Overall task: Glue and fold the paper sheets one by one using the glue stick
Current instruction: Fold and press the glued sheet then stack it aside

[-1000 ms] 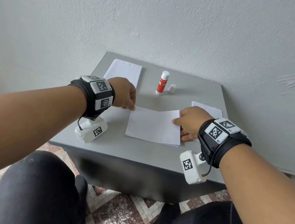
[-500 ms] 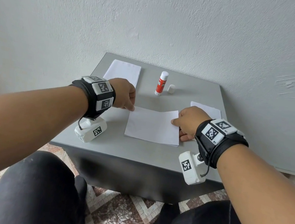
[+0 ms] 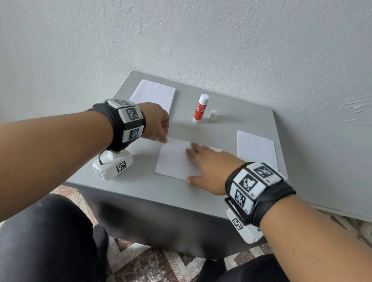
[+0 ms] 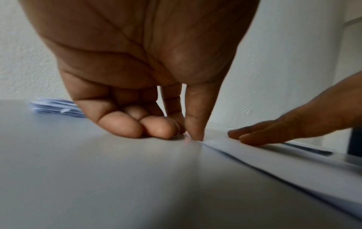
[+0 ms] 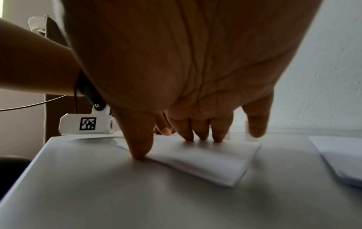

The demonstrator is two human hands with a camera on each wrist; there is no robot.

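Note:
A folded white sheet (image 3: 172, 160) lies in the middle of the grey table (image 3: 149, 188). My left hand (image 3: 163, 139) pinches its far left corner with thumb and index finger, the other fingers curled, as the left wrist view shows (image 4: 188, 134). My right hand (image 3: 203, 164) lies flat on the sheet with straight fingers pressing it down, and its thumb sits at the near edge. In the right wrist view the fingertips (image 5: 201, 136) press into the sheet (image 5: 205, 158). A red and white glue stick (image 3: 201, 108) stands uncapped at the back, with its white cap (image 3: 213, 115) beside it.
A stack of white sheets (image 3: 154, 93) sits at the back left corner. Another white stack (image 3: 256, 148) lies at the right, close to my right wrist. The table stands against a pale wall, and its near edge is just below my wrists.
My right hand has left the sheet's right edge, moved left and spread flat over the sheet. The left hand has stayed at the far left corner.

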